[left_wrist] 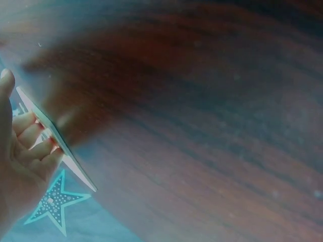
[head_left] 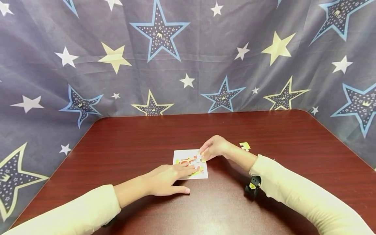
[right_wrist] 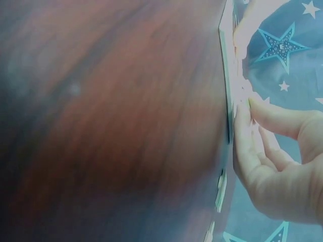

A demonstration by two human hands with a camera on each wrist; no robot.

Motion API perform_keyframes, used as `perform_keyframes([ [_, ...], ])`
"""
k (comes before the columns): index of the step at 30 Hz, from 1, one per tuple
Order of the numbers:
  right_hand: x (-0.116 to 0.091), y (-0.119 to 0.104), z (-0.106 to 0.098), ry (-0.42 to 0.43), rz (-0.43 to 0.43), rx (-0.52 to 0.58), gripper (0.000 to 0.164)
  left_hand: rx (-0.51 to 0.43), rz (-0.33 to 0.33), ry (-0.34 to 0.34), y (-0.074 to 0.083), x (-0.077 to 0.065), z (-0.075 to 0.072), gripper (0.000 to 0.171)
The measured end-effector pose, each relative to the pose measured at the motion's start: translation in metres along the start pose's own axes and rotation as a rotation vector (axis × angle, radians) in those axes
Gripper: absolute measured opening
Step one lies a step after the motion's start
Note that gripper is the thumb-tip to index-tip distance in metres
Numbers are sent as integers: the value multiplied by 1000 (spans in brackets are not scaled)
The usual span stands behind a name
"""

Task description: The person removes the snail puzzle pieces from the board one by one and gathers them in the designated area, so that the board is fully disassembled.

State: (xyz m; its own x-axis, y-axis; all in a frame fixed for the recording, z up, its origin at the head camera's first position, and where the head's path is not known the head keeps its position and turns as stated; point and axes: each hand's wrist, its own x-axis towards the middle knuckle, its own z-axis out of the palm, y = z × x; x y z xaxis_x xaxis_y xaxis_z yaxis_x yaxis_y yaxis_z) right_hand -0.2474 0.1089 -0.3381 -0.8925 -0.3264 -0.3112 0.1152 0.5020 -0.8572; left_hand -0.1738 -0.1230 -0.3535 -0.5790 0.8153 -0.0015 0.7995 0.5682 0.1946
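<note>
Pale cream sleeves (head_left: 299, 192) reach in from both lower corners, ending above bare wrists. Near the right cuff, a black strapped device (head_left: 253, 186) with a yellow mark hangs under the forearm. Reddish-brown wood grain runs across the table (head_left: 223, 212) beneath both arms.

Farther in, the left hand (head_left: 168, 179) lies with its fingers stretched over a puzzle board (head_left: 178, 153), fingertips touching its printed face and the thumb spread away, past the board's near edge. White-bordered and roughly square, the board lies flat near the middle of the table, its picture in red, yellow and green partly hidden by the fingers.

At the board's right side, the right hand (head_left: 215, 147) pinches a small piece (right_wrist: 250, 102) between thumb and fingers, mostly covered. Beyond the right forearm, a yellow and white loose piece (head_left: 244, 146) lies on the table, well apart from the board.

Behind the table's far edge hangs a grey-blue cloth (head_left: 199, 70) patterned with blue, yellow and white stars.
</note>
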Motion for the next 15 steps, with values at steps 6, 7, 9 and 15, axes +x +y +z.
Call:
perform_keyframes([
  [6,-1,4,-8,-17,17,6,27,10,2,1,0,-1,0,63],
  [7,-1,5,-10,-21,22,6,27,11,2,0,0,-1,0,63],
  [9,-3,7,-14,-31,29,7,27,11,2,-2,1,-1,0,64],
  [15,-9,14,-27,-49,25,33,28,11,6,-9,1,-1,-2,65],
])
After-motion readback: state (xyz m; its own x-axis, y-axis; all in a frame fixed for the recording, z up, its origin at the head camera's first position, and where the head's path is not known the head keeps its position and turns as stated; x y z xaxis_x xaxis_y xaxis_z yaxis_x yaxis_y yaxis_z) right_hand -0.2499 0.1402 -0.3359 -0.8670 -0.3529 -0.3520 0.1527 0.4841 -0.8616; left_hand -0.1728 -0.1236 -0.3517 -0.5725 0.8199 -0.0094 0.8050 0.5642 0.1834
